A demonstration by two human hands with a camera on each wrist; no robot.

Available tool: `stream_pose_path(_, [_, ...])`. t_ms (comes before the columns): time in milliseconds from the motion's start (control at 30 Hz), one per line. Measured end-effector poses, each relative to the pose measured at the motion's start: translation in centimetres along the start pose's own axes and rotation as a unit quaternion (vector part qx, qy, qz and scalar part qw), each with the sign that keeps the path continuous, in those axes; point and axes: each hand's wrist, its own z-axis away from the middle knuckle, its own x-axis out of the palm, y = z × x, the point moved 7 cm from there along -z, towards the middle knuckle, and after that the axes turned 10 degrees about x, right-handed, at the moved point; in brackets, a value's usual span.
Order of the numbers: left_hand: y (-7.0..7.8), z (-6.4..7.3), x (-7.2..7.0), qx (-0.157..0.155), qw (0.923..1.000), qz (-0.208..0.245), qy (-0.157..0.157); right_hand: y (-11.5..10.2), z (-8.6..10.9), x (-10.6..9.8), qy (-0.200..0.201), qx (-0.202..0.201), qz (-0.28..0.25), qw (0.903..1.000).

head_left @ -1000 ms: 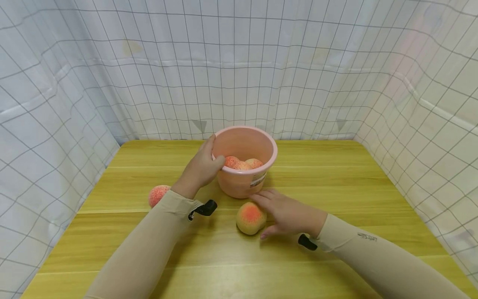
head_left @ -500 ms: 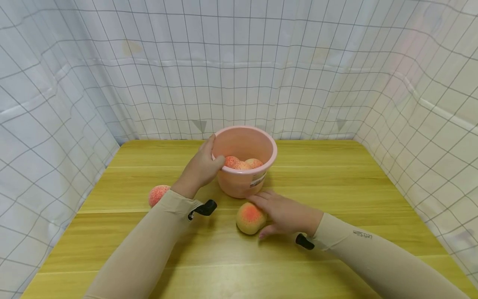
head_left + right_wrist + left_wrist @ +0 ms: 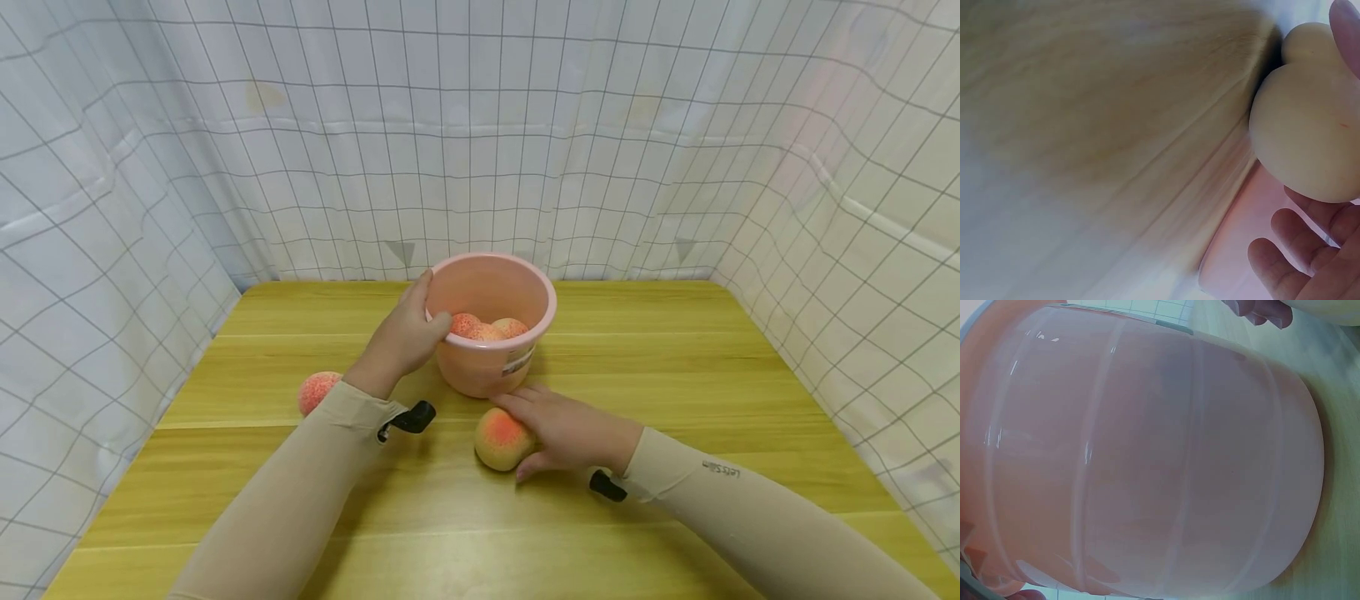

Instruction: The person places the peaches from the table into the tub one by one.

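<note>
A pink plastic bucket (image 3: 480, 367) stands upright on the table with several peaches (image 3: 487, 332) inside. My left hand (image 3: 408, 333) grips its left rim, thumb over the near edge and fingers outside; the bucket's ribbed wall (image 3: 1141, 456) fills the left wrist view. In front of the bucket sits a yellow peach with an orange-red blush (image 3: 501, 440). Around its right side is my right hand (image 3: 573, 429), fingers loosely bent along the far side and thumb by the near side. In the right wrist view the fingertips (image 3: 1269, 256) are spread, one right at the peach's edge.
A red-speckled peach (image 3: 318, 392) lies to the left, partly hidden behind my left sleeve. The wooden table (image 3: 675, 350) is enclosed at the back and sides by a white grid-patterned curtain (image 3: 480, 167).
My right hand has moved slightly left and nearer around the yellow peach, its thumb drawing in. The peach, bucket and left hand have stayed in place.
</note>
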Motion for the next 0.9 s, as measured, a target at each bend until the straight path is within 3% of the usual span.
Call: stream_pose_path(900, [-0.07, 0.03, -0.08, 0.005, 1.0000, -0.001, 0.006, 0.56, -0.98, 0.77, -0.021, 0.034, -0.026, 0.9989])
